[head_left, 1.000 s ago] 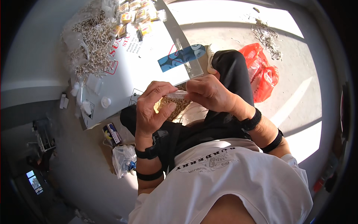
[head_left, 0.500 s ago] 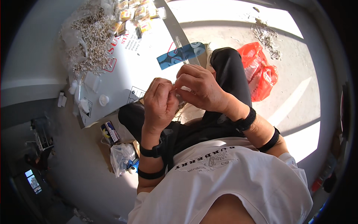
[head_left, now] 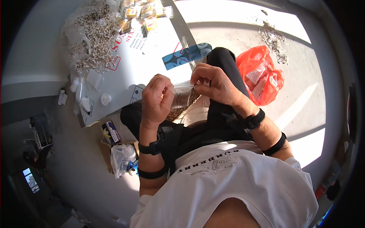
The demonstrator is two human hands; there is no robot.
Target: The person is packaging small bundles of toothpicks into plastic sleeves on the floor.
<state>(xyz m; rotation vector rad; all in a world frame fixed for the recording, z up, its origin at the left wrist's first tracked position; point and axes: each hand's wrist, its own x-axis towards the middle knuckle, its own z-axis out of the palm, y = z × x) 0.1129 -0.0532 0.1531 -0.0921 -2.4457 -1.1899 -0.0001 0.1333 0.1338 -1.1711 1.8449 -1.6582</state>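
Away toward eleven o'clock lies the surface; the left hand, at nine, and right hand, at two, seem to pinch the pack between them, apparently working its film; next calls for even tension.

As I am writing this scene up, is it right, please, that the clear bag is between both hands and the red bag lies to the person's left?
Not quite: the red bag lies to the person's right, as the head view shows; the clear bag is between the left hand and right hand.
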